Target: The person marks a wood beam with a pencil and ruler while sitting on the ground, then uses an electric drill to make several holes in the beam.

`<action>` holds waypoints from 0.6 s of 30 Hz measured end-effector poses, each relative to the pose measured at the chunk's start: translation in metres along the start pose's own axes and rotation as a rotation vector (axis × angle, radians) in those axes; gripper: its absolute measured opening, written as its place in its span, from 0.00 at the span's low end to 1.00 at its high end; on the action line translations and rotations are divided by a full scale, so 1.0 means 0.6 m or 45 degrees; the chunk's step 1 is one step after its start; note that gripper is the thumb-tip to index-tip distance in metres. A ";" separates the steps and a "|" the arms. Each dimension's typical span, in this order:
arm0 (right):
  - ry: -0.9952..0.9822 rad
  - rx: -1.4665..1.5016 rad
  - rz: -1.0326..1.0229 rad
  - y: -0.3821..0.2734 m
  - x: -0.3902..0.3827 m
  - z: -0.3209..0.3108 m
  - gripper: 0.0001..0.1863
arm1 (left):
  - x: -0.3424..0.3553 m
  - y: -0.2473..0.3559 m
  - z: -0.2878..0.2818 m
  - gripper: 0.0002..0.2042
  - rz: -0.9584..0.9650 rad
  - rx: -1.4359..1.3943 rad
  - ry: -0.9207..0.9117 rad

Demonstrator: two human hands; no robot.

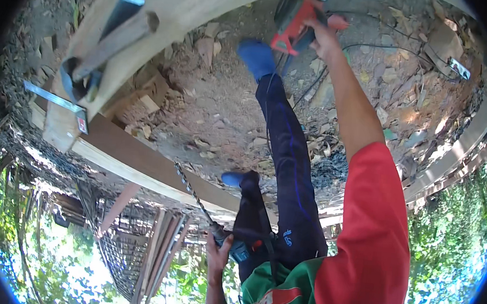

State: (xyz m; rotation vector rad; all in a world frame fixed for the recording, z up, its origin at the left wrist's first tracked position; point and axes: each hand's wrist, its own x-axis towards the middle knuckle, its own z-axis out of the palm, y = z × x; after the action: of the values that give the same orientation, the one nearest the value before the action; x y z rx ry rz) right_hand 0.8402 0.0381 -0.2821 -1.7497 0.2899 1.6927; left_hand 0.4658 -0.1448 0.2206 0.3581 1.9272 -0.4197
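My right hand [321,38] is closed round the handle of a red and black corded power tool [292,21], which looks like an electric planer. It is at the far side, low over the ground, just beyond my blue-covered foot [256,59]. On the near left, my left hand [218,256] grips a drill [238,249] by its body. A long spiral auger bit [192,191] points from the drill up and left, toward a wooden beam [145,164]. Part of the drill is hidden by my fingers and clothing.
On the thick timber [180,10] at the left lie a wooden-handled tool [117,45] and a metal square [58,103]. Black cords [372,46] run over leaf-strewn ground to a socket block [459,69]. More beams [461,152] curve along the right. Stacked boards [161,254] stand lower left.
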 end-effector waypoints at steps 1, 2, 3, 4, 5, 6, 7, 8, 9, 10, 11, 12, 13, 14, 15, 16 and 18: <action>0.038 0.044 -0.029 0.000 0.009 0.018 0.11 | 0.010 -0.025 0.004 0.21 -0.013 -0.016 -0.015; 0.071 0.088 -0.068 0.002 0.020 0.037 0.10 | 0.019 -0.053 0.008 0.21 -0.016 -0.037 -0.028; 0.100 0.132 -0.118 0.005 0.033 0.052 0.10 | 0.025 -0.070 0.012 0.20 -0.022 -0.057 -0.028; 0.156 0.097 -0.119 0.006 0.054 0.060 0.12 | 0.034 -0.075 0.020 0.20 -0.020 -0.080 -0.039; 0.206 0.065 -0.121 0.001 0.074 0.075 0.14 | 0.032 -0.075 0.024 0.20 -0.105 -0.100 -0.063; 0.241 0.037 -0.130 -0.004 0.092 0.097 0.17 | 0.037 -0.078 0.030 0.20 -0.082 -0.123 -0.064; 0.306 0.015 -0.162 0.000 0.099 0.121 0.20 | 0.039 -0.089 0.035 0.20 -0.053 -0.152 -0.054; 0.368 -0.005 -0.198 0.007 0.097 0.145 0.22 | 0.042 -0.104 0.039 0.21 -0.020 -0.183 -0.043; 0.419 -0.021 -0.247 0.006 0.096 0.173 0.25 | 0.047 -0.126 0.050 0.21 -0.012 -0.264 -0.028; 0.425 -0.069 -0.235 0.004 0.088 0.185 0.28 | 0.056 -0.126 0.060 0.22 0.026 -0.337 -0.047; 0.417 -0.122 -0.212 0.005 0.070 0.198 0.31 | 0.056 -0.120 0.062 0.22 0.054 -0.413 -0.052; 0.379 -0.210 -0.286 0.030 0.030 0.232 0.30 | 0.049 -0.123 0.055 0.23 0.065 -0.491 -0.022; 0.218 -0.751 -0.646 0.014 0.018 0.185 0.27 | 0.060 -0.129 0.065 0.24 0.218 -0.467 -0.030; 0.300 -1.526 -1.162 -0.016 -0.001 0.120 0.24 | 0.078 -0.148 0.082 0.23 0.300 -0.496 -0.116; 0.523 -1.978 -1.674 -0.057 -0.032 0.054 0.22 | 0.106 -0.163 0.105 0.22 0.407 -0.541 -0.204; -0.023 -1.587 -1.197 0.085 -0.145 0.176 0.21 | 0.102 -0.217 0.078 0.21 0.334 -0.527 -0.066; -0.470 -1.944 -0.971 0.135 -0.323 0.182 0.19 | 0.103 -0.223 0.037 0.22 0.363 -0.417 -0.042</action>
State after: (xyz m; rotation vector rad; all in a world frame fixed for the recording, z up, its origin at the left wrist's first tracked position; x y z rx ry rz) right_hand 0.6802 -0.0131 -0.1154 -1.8508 -2.0178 1.5292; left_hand 0.4026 -0.2708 0.1721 0.3985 1.8393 0.0771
